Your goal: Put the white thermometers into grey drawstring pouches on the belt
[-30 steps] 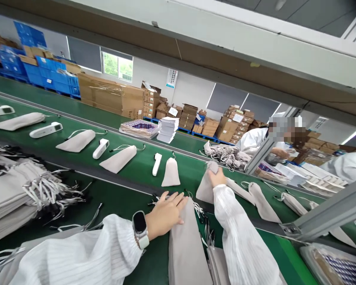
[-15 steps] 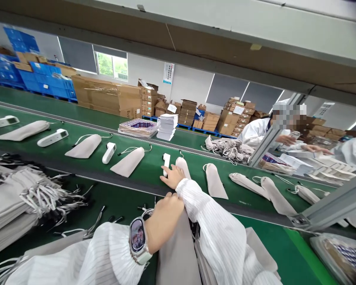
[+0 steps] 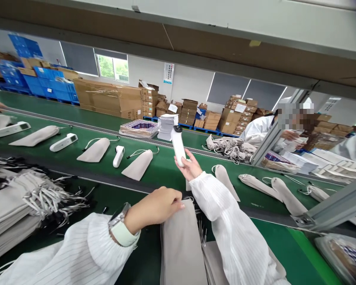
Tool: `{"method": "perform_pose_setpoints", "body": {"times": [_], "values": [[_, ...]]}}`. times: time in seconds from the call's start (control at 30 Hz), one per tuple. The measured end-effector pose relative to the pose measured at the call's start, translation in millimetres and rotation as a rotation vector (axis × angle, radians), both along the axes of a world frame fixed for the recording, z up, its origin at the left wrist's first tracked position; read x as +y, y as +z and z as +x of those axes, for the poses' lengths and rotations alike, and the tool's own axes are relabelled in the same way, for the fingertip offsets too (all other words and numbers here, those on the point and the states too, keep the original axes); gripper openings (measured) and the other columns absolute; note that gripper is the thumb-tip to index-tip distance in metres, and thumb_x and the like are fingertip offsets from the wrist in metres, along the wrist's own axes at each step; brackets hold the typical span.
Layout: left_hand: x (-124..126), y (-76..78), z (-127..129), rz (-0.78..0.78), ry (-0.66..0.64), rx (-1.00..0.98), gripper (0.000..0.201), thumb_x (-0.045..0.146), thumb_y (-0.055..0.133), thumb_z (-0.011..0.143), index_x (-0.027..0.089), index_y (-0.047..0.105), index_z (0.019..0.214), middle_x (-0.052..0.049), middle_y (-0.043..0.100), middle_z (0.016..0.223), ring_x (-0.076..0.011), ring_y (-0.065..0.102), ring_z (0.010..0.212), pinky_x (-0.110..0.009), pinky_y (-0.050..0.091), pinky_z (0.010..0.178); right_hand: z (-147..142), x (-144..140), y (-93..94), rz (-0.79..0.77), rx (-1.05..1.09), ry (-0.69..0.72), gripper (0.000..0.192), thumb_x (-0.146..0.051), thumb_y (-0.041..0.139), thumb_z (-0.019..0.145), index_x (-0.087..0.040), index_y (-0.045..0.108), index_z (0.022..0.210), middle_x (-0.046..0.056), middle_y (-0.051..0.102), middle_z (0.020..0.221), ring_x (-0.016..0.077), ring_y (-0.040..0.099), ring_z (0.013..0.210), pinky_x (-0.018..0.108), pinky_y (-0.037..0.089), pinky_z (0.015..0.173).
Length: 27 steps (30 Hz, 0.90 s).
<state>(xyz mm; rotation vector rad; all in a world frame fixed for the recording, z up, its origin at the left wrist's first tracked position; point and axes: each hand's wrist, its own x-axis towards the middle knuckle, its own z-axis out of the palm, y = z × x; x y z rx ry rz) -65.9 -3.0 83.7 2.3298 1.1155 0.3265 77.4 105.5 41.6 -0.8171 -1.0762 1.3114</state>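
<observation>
My right hand [image 3: 191, 166] is raised over the belt, its fingers closed around the lower end of a white handheld infrared thermometer [image 3: 178, 145]. The thermometer's dark head points up. Below it, my left hand [image 3: 160, 204], with a watch on the wrist, pinches the top edge of a grey drawstring pouch [image 3: 182, 241] that tops a stack in front of me. Part of another pouch on the belt is hidden behind my right wrist. Left of my hands, the belt carries a flat grey pouch [image 3: 138, 164] and another white thermometer [image 3: 118, 156].
A large pile of grey pouches [image 3: 12, 206] with loose cords lies at the left. Paper stacks [image 3: 167, 126] and bundled pouches [image 3: 231, 148] stand beyond the belt [image 3: 154, 184]. A metal post [image 3: 275, 130] rises at right, with a co-worker [image 3: 256, 128] behind it.
My right hand has lifted the thermometer off the belt. My left hand has shifted slightly left and down, now pinching the pouch's edge. Items on the belt appear further right.
</observation>
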Motion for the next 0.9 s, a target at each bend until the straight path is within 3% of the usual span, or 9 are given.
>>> {"method": "perform_pose_setpoints", "body": {"times": [0.07, 0.13, 0.23, 0.33, 0.43, 0.57, 0.73, 0.8, 0.9], "values": [[0.6, 8.2, -2.5, -0.103, -0.051, -0.070, 0.027, 0.038, 0.041, 0.078, 0.019, 0.046, 0.060, 0.004, 0.044, 0.056, -0.0113, 0.041, 0.054, -0.020, 0.026, 0.046, -1.3, -20.3, 23.8, 0.066, 0.219, 0.126, 0.072, -0.014, 0.068, 0.056, -0.031, 0.031, 0.115, -0.002, 0.062, 0.088, 0.0145, 0.061, 0.086, 0.029, 0.050, 0.073], [1.8, 14.4, -5.1, -0.196, -0.100, -0.089, 0.022, 0.040, 0.048, 0.074, 0.019, 0.048, 0.066, 0.005, 0.045, 0.060, -0.0102, 0.041, 0.053, -0.020, 0.027, 0.046, -3.1, -39.6, 43.0, 0.119, 0.218, 0.217, 0.077, -0.014, 0.068, 0.056, -0.033, 0.027, 0.118, -0.003, 0.063, 0.088, 0.0129, 0.062, 0.080, 0.030, 0.050, 0.072], [4.1, 20.0, -10.1, -0.260, -0.137, -0.088, 0.023, 0.040, 0.053, 0.070, 0.019, 0.047, 0.068, 0.005, 0.041, 0.058, -0.0094, 0.038, 0.050, -0.019, 0.025, 0.045, -3.0, -56.5, 58.1, 0.152, 0.168, 0.172, 0.073, -0.020, 0.065, 0.061, -0.032, 0.025, 0.121, -0.004, 0.062, 0.078, 0.0104, 0.060, 0.060, 0.030, 0.051, 0.065], [5.2, 22.7, -14.0, -0.228, -0.129, -0.128, 0.023, 0.039, 0.045, 0.076, 0.018, 0.046, 0.066, 0.005, 0.038, 0.057, -0.0091, 0.034, 0.050, -0.020, 0.024, 0.045, 2.9, -57.9, 60.7, 0.177, 0.113, -0.015, 0.072, -0.030, 0.063, 0.066, -0.034, 0.019, 0.123, -0.006, 0.059, 0.074, 0.0091, 0.056, 0.049, 0.027, 0.051, 0.050], [4.8, 23.6, -13.7, -0.130, -0.084, -0.192, 0.025, 0.035, 0.037, 0.081, 0.018, 0.044, 0.065, 0.005, 0.036, 0.059, -0.0096, 0.034, 0.054, -0.020, 0.025, 0.048, 10.0, -54.1, 58.5, 0.183, 0.092, -0.110, 0.061, -0.040, 0.058, 0.070, -0.038, 0.019, 0.117, -0.006, 0.057, 0.077, 0.0078, 0.054, 0.047, 0.023, 0.048, 0.042], [3.9, 22.8, -9.8, -0.043, -0.078, -0.218, 0.022, 0.033, 0.033, 0.084, 0.019, 0.041, 0.069, 0.004, 0.037, 0.068, -0.0111, 0.037, 0.063, -0.020, 0.029, 0.055, 14.5, -51.5, 57.0, 0.201, 0.157, -0.138, 0.039, -0.046, 0.053, 0.072, -0.032, 0.029, 0.100, -0.006, 0.054, 0.077, 0.0083, 0.056, 0.055, 0.023, 0.049, 0.045], [2.5, 21.4, -7.6, -0.093, -0.135, -0.173, 0.026, 0.038, 0.031, 0.085, 0.020, 0.044, 0.072, 0.003, 0.039, 0.073, -0.0117, 0.039, 0.066, -0.021, 0.032, 0.061, 16.5, -49.8, 60.7, 0.280, 0.232, -0.288, 0.033, -0.049, 0.047, 0.075, -0.033, 0.027, 0.095, -0.007, 0.052, 0.077, 0.0073, 0.056, 0.060, 0.023, 0.048, 0.051], [2.1, 21.3, -6.6, -0.082, -0.137, -0.200, 0.026, 0.038, 0.032, 0.085, 0.020, 0.047, 0.075, 0.002, 0.039, 0.076, -0.0121, 0.040, 0.068, -0.022, 0.033, 0.064, 13.3, -50.8, 59.4, 0.279, 0.209, -0.233, 0.037, -0.052, 0.049, 0.072, -0.032, 0.028, 0.095, -0.006, 0.053, 0.077, 0.0080, 0.056, 0.061, 0.025, 0.049, 0.055], [2.5, 21.3, -5.6, -0.025, -0.040, -0.320, 0.024, 0.038, 0.033, 0.085, 0.020, 0.047, 0.077, 0.002, 0.039, 0.076, -0.0127, 0.041, 0.070, -0.022, 0.035, 0.063, 6.9, -53.5, 52.8, 0.224, 0.046, 0.051, 0.045, -0.057, 0.055, 0.064, -0.027, 0.037, 0.093, -0.003, 0.056, 0.077, 0.0101, 0.056, 0.064, 0.025, 0.048, 0.057]]}}
